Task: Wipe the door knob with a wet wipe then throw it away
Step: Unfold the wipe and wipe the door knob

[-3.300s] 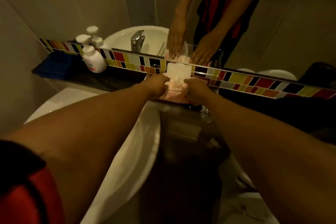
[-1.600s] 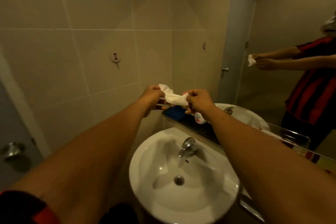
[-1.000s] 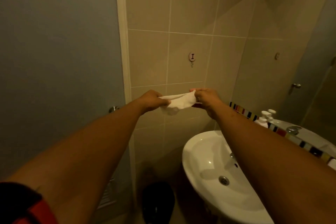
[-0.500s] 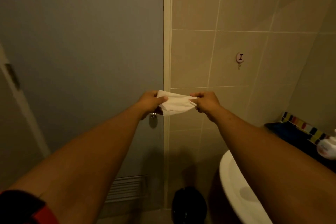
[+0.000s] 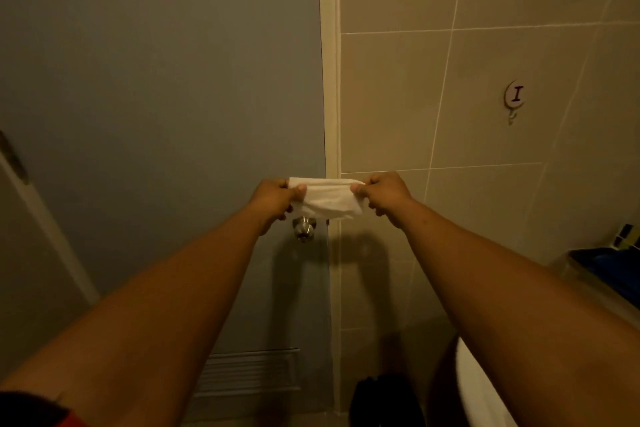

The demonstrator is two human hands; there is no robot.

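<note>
Door knob (image 5: 303,227): metal, on grey door (image 5: 156,114) near frame edge, just below L hand (image 5: 277,199). Wet wipe (image 5: 329,199) stretched between L and R hand (image 5: 382,196), both pinching its ends, w/ wipe partly covering knob from above. Wall hook (image 5: 514,99) upper right; dark bin (image 5: 381,402) on floor; sink rim (image 5: 467,388) lower right.

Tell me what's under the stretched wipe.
Below the wipe, held between left hand and right hand, the metal door knob shows on the door. Its top edge is covered by wipe and hand.
</note>
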